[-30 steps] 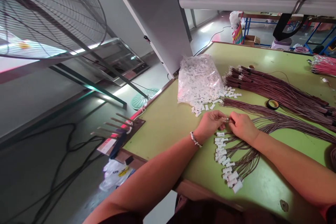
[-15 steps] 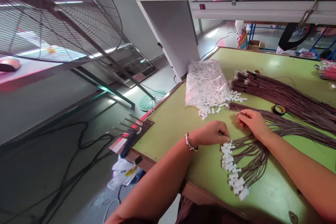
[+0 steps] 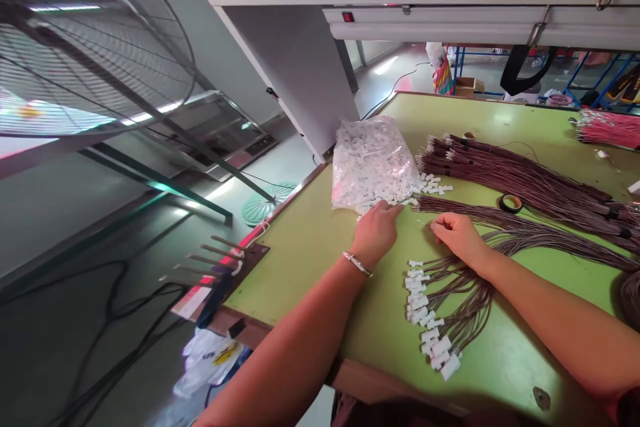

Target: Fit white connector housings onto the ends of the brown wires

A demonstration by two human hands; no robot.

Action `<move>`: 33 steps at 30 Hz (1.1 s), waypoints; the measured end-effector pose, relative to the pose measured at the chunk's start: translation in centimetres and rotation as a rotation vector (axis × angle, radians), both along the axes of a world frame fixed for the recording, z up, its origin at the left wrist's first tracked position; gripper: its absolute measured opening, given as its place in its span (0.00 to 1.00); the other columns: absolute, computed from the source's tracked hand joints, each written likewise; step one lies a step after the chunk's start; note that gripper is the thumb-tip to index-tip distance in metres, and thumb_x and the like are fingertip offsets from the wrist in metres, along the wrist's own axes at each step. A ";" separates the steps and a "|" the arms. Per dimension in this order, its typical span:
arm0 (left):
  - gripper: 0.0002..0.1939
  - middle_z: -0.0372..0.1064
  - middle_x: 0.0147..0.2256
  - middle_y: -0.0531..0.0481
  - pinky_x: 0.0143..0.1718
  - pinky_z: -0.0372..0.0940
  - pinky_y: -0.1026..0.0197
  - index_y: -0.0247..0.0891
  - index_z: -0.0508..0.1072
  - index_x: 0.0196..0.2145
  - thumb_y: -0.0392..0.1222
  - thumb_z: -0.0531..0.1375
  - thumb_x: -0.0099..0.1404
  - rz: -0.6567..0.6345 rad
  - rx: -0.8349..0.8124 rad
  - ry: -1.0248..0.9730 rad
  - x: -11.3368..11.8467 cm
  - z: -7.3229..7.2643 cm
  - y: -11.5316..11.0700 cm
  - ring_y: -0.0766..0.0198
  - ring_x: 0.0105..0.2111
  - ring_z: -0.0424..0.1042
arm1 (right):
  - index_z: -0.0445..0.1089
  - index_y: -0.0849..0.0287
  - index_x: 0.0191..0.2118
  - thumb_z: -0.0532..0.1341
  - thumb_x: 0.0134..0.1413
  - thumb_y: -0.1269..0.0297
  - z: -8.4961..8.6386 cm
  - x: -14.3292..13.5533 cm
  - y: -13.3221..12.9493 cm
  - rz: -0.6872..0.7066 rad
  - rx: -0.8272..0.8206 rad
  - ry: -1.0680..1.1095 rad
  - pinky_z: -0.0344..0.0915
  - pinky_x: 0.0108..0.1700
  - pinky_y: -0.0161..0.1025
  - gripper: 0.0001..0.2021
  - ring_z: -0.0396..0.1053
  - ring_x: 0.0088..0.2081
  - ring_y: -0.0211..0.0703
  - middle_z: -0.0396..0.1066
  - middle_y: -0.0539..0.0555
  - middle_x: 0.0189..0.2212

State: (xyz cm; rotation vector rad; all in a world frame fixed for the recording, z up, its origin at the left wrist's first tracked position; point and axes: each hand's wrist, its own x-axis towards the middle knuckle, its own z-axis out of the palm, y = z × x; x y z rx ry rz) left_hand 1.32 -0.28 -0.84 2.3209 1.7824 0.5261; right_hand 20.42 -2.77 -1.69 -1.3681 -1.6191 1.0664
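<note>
My left hand (image 3: 376, 232) reaches to the loose white connector housings (image 3: 431, 184) at the mouth of a clear plastic bag (image 3: 375, 155). Its thumb and a finger show stretched and apart; the other fingertips are hidden. Between thumb and fingers, my right hand (image 3: 456, 235) pinches a thin wire, its bare metal tip (image 3: 421, 221) pointing left. Below the hands lies a row of white connectors (image 3: 419, 300) fitted on brown wires (image 3: 473, 307). A bundle of brown wires (image 3: 465, 208) with bare ends lies just beyond my right hand.
Thicker brown wire bundles (image 3: 515, 170) and a roll of black tape (image 3: 510, 203) lie on the green tabletop (image 3: 300, 273). Red wires (image 3: 610, 128) sit at the far right. A metal-pronged rack (image 3: 220, 257) is at the left edge, with a fan (image 3: 100, 47) beyond.
My left hand has moved from the row of fitted connectors up to the loose ones by the bag. My right hand keeps its pinch on the wire. The view has shifted right.
</note>
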 end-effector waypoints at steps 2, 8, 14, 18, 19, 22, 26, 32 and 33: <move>0.15 0.68 0.33 0.45 0.33 0.62 0.61 0.39 0.75 0.40 0.35 0.51 0.61 0.012 -0.006 -0.230 -0.3 0.4 -0.4 0.61 0.32 0.68 | 0.67 0.61 0.22 0.56 0.47 0.62 0.0 0.0 0.0 -0.019 0.049 -0.006 0.56 0.26 0.32 0.10 0.58 0.22 0.33 0.64 0.47 0.18; 0.08 0.71 0.23 0.51 0.24 0.63 0.68 0.33 0.70 0.32 0.37 0.62 0.53 0.104 -0.621 -1.248 0.4 1.2 -1.7 0.71 0.21 0.68 | 0.67 0.61 0.22 0.56 0.45 0.63 0.4 -0.1 -0.6 -0.028 0.128 -0.012 0.55 0.25 0.32 0.08 0.57 0.21 0.34 0.64 0.48 0.18; 0.07 0.73 0.23 0.48 0.25 0.65 0.72 0.30 0.71 0.29 0.36 0.65 0.53 0.131 -0.825 -1.450 1.1 1.2 -2.0 0.73 0.21 0.70 | 0.67 0.60 0.23 0.56 0.47 0.65 0.6 -0.2 -1.1 -0.023 0.228 -0.084 0.54 0.24 0.32 0.07 0.56 0.20 0.34 0.63 0.47 0.17; 0.11 0.72 0.22 0.49 0.22 0.63 0.72 0.30 0.71 0.29 0.40 0.67 0.50 0.078 -0.846 -1.402 0.9 1.0 -2.1 0.74 0.19 0.68 | 0.67 0.59 0.23 0.56 0.48 0.65 0.4 -0.1 -1.0 -0.028 0.267 -0.120 0.54 0.23 0.32 0.08 0.56 0.19 0.33 0.63 0.47 0.17; 0.12 0.72 0.22 0.50 0.22 0.63 0.72 0.30 0.71 0.29 0.41 0.67 0.50 0.066 -0.834 -1.389 0.8 1.0 -2.1 0.74 0.18 0.67 | 0.67 0.59 0.23 0.56 0.48 0.65 0.4 0.0 -1.0 -0.029 0.272 -0.126 0.54 0.24 0.31 0.08 0.56 0.19 0.33 0.63 0.47 0.17; 0.15 0.71 0.22 0.51 0.21 0.61 0.72 0.31 0.71 0.30 0.43 0.67 0.48 0.042 -0.801 -1.362 0.8 0.9 -2.2 0.75 0.18 0.66 | 0.67 0.59 0.23 0.55 0.48 0.65 0.3 0.2 -1.0 -0.035 0.284 -0.148 0.55 0.25 0.31 0.08 0.57 0.20 0.34 0.64 0.47 0.17; 0.15 0.70 0.21 0.52 0.20 0.60 0.71 0.32 0.71 0.30 0.45 0.67 0.48 0.036 -0.799 -1.336 0.9 0.8 -2.2 0.74 0.17 0.65 | 0.67 0.59 0.23 0.55 0.49 0.67 0.3 0.3 -1.0 -0.015 0.324 -0.219 0.54 0.25 0.31 0.07 0.57 0.20 0.34 0.64 0.47 0.17; 0.15 0.71 0.22 0.51 0.20 0.61 0.69 0.32 0.70 0.28 0.47 0.66 0.50 -0.011 -0.717 -1.239 1.2 0.3 -2.2 0.73 0.18 0.67 | 0.67 0.58 0.25 0.54 0.50 0.69 0.8 0.2 -1.2 0.001 0.413 -0.407 0.53 0.28 0.32 0.07 0.60 0.22 0.35 0.67 0.49 0.20; 0.15 0.72 0.22 0.50 0.21 0.62 0.69 0.32 0.70 0.29 0.46 0.66 0.49 -0.023 -0.696 -1.224 1.3 0.2 -2.2 0.71 0.19 0.68 | 0.67 0.58 0.25 0.54 0.50 0.68 0.8 0.2 -1.2 -0.001 0.408 -0.429 0.53 0.28 0.33 0.07 0.61 0.23 0.35 0.67 0.49 0.20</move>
